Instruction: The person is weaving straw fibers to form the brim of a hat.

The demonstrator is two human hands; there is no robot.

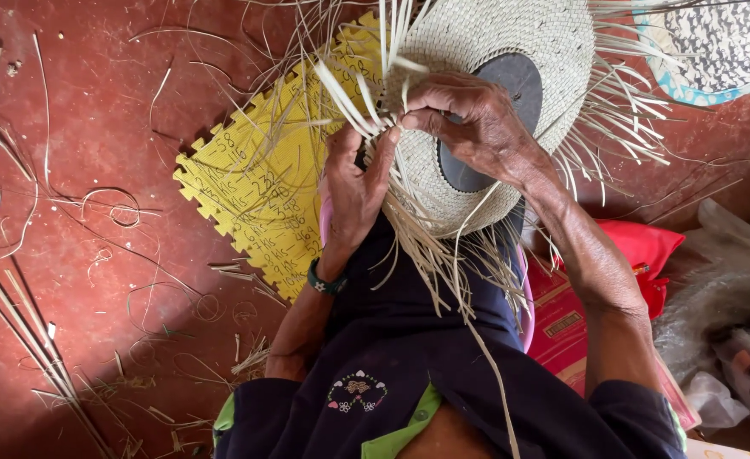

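Straw hat point(485, 51) under weaving, held over the person's lap above a red floor point(77, 127).

Pale plaited weave, tight and even, with loose unwoven straw strands point(443, 255) fanning from the brim; a dark round form point(498, 93) shows in the crown opening. Left hand point(351, 191) fingers closed on strands at the brim edge; right hand point(477, 119) fingertips pinching strands just beside it. Hat's top edge is cut off by the frame; a yellow foam mat point(264, 187) lies partly hidden beneath.
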